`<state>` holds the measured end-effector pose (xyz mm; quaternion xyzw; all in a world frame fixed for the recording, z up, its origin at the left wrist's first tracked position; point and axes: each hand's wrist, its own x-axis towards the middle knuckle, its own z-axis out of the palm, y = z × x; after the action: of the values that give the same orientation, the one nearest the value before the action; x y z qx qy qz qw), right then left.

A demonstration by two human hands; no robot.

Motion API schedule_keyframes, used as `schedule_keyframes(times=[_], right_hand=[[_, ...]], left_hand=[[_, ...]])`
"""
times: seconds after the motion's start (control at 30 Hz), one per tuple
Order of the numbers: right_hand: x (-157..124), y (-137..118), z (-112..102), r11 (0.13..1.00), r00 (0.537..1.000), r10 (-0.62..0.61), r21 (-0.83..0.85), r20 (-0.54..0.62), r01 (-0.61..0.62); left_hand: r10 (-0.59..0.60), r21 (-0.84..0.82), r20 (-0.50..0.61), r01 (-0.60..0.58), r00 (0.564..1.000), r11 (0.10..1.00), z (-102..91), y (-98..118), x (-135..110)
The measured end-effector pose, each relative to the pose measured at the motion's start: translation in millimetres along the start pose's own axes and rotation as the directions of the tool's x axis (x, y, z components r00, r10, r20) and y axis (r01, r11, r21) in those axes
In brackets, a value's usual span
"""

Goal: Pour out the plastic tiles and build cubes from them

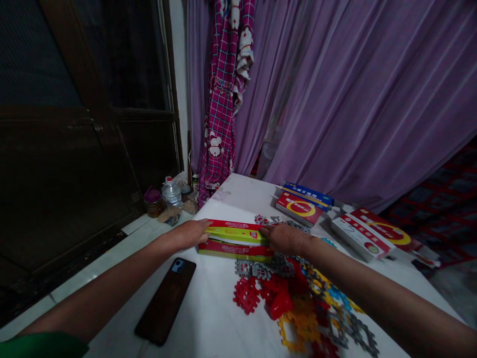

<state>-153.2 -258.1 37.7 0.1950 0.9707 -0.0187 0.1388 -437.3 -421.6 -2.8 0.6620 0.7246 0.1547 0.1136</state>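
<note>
Phone (166, 301) lies dark on the white table (208, 328) just beside your left forearm, so keep that elbow from sweeping it. Your left hand (190, 233) holds the left end of the red-and-yellow box (234, 238), with the fingers stretched nearly flat against it. The box lies lengthwise on the table between your two hands. Press evenly from both ends, I judge, or it may skew. Your right hand (285, 238) grips the right end, fingers curled over the top edge. Under that wrist spreads a heap of plastic toy pieces (298, 298), the nearest right against the box, so mind you don't drag them. Flat cartons (357, 233) lie well apart at the right.
</note>
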Motion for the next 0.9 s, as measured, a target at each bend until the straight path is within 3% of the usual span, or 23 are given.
schedule_keyframes(times=[0.1,0.17,0.23,0.33,0.4,0.47,0.57,0.73,0.8,0.9], right_hand=[[-10.4,9.7,12.4,0.993,0.993,0.023,0.117,-0.115,-0.009],[-19.4,15.2,26.9,0.974,0.969,0.106,0.221,-0.222,-0.056],[-28.5,17.2,45.4,0.921,0.924,0.255,0.361,-0.284,-0.143],[-39.3,12.4,74.3,0.78,0.854,0.447,0.582,-0.266,-0.228],[-43.2,6.2,89.1,0.748,0.817,0.475,0.639,-0.327,-0.179],[-44.2,1.3,97.7,0.774,0.779,0.447,0.626,-0.44,-0.091],[-40.6,-0.1,99.4,0.802,0.736,0.408,0.597,-0.541,-0.006],[-20.0,9.8,86.8,0.778,0.692,0.442,0.628,-0.57,0.02],[-8.2,14.4,79.6,0.756,0.694,0.48,0.654,-0.537,-0.016],[7.6,19.4,68.9,0.704,0.736,0.54,0.698,-0.408,-0.13]], left_hand=[[0.013,-0.084,-0.033,-0.016,0.999,0.996,1.0,-1.5,-7.1],[-0.048,-0.151,-0.144,0.026,0.988,0.988,6.3,-2.2,-13.6],[-0.152,-0.264,-0.255,0.082,0.955,0.961,17.4,-2.8,-21.6],[-0.349,-0.456,-0.337,0.173,0.875,0.873,40.0,-3.5,-35.2],[-0.435,-0.527,-0.342,0.213,0.833,0.823,52.3,-3.8,-43.9],[-0.444,-0.559,-0.341,0.201,0.829,0.805,58.2,-4.2,-50.0],[-0.396,-0.585,-0.37,0.12,0.841,0.802,55.5,-5.6,-50.1],[-0.356,-0.556,-0.397,0.087,0.846,0.827,40.6,-10.2,-26.1],[-0.347,-0.503,-0.396,0.115,0.85,0.856,36.5,-11.4,-13.4],[-0.344,-0.395,-0.377,0.187,0.86,0.9,33.8,-10.1,2.5]])
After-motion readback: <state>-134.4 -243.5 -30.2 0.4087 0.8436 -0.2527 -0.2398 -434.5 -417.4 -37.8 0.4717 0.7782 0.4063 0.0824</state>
